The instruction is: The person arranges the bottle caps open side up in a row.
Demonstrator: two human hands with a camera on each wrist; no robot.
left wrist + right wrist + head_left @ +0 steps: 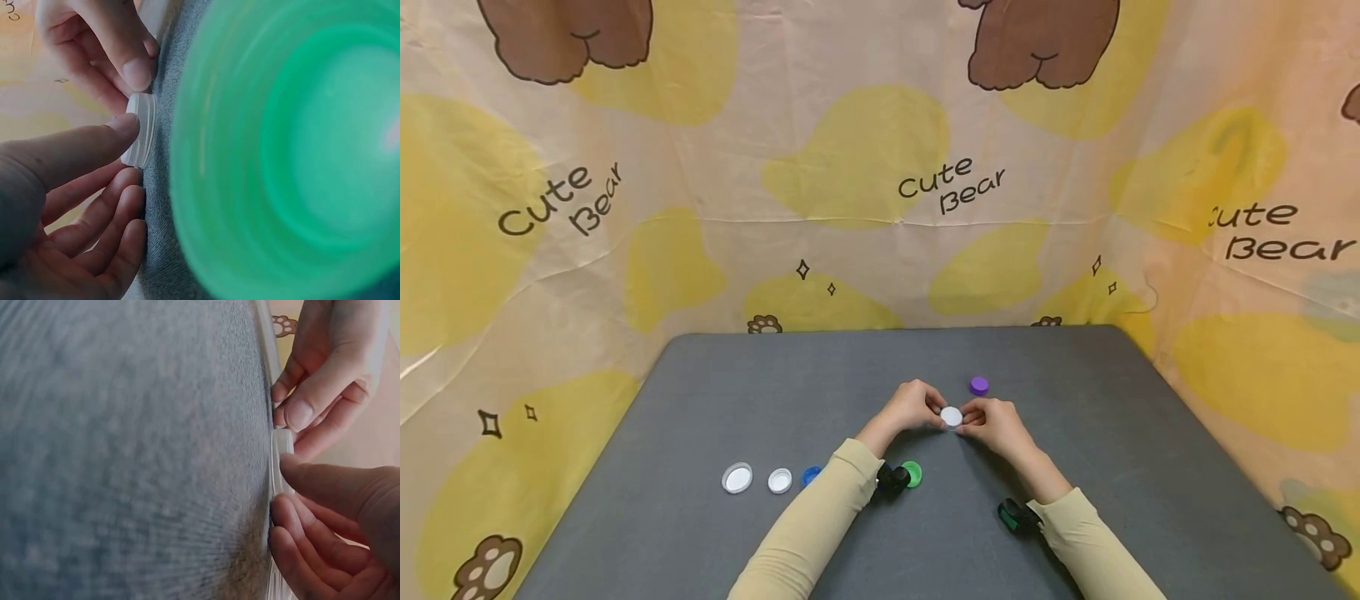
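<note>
A white bottle cap [951,417] lies at the table surface between the two hands, its flat face upward. My left hand [913,406] pinches it from the left; in the left wrist view the thumb presses on the rim of the cap [144,128], with the other fingers curled below. From the opposite side my right hand [997,427] pinches the cap, its thumb on the edge of the cap [282,447] in the right wrist view. Just behind the right hand stands a purple cap [979,386]. Close to the left wrist camera, a green cap [219,187] looms large.
Along the front left of the grey table [700,400] lie a large white cap [737,477], a smaller white cap [780,481] and a blue cap [811,476] partly covered by the left sleeve. The green cap [913,474] sits beside the left wrist camera. A printed cloth [850,167] hangs behind.
</note>
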